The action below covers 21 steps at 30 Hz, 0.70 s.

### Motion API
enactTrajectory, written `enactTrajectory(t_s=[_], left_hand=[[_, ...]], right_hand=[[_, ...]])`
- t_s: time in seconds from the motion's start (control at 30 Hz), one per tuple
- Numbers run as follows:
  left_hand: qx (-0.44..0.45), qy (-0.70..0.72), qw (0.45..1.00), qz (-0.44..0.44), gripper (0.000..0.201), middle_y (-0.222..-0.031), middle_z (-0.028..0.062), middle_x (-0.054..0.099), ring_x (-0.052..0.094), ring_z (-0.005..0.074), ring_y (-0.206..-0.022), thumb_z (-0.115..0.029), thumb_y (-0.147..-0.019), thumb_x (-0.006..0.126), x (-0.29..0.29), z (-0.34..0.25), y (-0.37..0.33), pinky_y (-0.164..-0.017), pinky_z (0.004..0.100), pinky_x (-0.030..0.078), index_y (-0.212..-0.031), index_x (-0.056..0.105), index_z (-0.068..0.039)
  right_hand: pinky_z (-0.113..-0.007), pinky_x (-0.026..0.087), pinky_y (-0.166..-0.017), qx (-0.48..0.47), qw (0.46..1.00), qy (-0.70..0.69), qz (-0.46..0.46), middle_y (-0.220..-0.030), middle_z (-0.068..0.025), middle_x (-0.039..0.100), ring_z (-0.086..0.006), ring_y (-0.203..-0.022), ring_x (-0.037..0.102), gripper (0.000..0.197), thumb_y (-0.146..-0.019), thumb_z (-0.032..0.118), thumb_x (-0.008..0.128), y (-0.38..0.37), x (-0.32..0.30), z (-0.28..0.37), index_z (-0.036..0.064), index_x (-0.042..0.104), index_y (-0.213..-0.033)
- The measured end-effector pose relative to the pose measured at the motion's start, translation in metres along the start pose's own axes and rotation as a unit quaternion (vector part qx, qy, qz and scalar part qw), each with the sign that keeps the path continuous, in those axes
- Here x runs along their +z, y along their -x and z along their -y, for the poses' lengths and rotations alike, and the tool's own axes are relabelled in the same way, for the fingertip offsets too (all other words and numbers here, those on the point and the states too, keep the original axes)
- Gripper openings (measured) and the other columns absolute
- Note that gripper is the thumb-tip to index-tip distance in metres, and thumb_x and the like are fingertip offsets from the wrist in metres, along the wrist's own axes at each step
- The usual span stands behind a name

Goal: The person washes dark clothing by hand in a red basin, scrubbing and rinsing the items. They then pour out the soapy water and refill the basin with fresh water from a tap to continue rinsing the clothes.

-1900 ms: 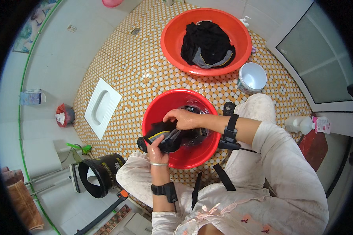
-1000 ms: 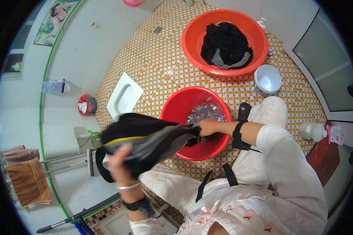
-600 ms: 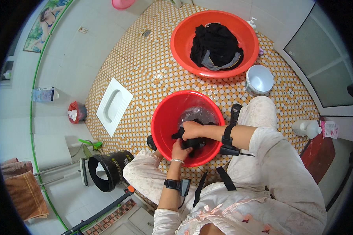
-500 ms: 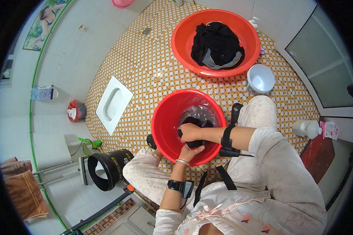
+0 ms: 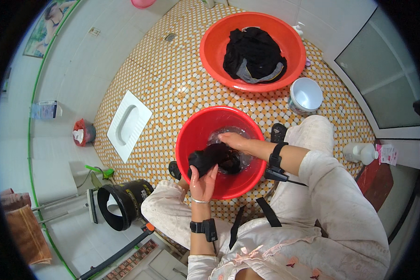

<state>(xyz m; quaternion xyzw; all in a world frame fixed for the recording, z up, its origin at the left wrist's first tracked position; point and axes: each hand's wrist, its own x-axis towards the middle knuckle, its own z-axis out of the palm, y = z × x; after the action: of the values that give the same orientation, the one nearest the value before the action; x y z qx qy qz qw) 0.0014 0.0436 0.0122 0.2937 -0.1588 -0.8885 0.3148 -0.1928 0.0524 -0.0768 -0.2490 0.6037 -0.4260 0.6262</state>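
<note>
A red basin [image 5: 185, 135] stands on the floor in front of me with some sudsy water in it. In it, a wet black cloth [image 5: 207, 157] is bunched up, part of it hanging into the water; whether it is a garment I cannot tell. My left hand [image 5: 203, 183], a bracelet at its wrist, grips the cloth's near left end, thumb and fingers apart on it. My right hand [image 5: 234, 141] reaches in from the right and closes on the cloth's far end above the water; its fingertips are partly hidden.
Beyond stands a larger red basin [image 5: 209, 49] holding black and grey clothes [image 5: 254, 56]. A white bucket [image 5: 306, 94] is right of it. Left are a squat toilet [image 5: 129, 122] and a black bucket [image 5: 126, 203]. White bottles [image 5: 360, 152] stand at the right.
My hands have drawn apart: the left moved left and lifted part of the black cloth toward the basin's left wall, while the right rose up and away. The view shifted slightly.
</note>
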Motion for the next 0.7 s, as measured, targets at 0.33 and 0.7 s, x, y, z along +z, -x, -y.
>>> enactTrajectory(t_s=[0.33, 0.7], left_hand=[[0.012, 0.181, 0.983, 0.026, 0.059, -0.138, 0.0158, 0.034, 0.03, 0.0335, -0.129, -0.041, -0.087, 0.052, 0.034, -0.023, 0.019, -0.108, 0.0506, 0.022, -0.132, 0.037, -0.005], [-0.156, 0.067, 0.985, -0.037, 0.045, -0.123, 0.012, 0.048, 0.046, 0.0288, -0.117, -0.045, -0.091, 0.04, -0.05, 0.043, -0.054, -0.097, 0.0487, 0.039, -0.122, 0.045, -0.012]], right_hand=[[-0.052, 0.037, -0.085, 0.168, 0.928, -0.32, 0.092, -0.123, -0.0066, 0.049, -0.0257, -0.112, 0.046, 0.058, -0.082, 0.06, 0.049, 0.033, -0.013, 0.042, 0.0186, 0.048, -0.122], [-0.04, 0.046, -0.075, -0.225, 0.93, 0.29, -0.031, -0.091, -0.014, 0.058, -0.0308, -0.086, 0.059, 0.029, -0.068, 0.033, 0.07, 0.029, 0.049, 0.025, 0.0074, 0.064, -0.082]])
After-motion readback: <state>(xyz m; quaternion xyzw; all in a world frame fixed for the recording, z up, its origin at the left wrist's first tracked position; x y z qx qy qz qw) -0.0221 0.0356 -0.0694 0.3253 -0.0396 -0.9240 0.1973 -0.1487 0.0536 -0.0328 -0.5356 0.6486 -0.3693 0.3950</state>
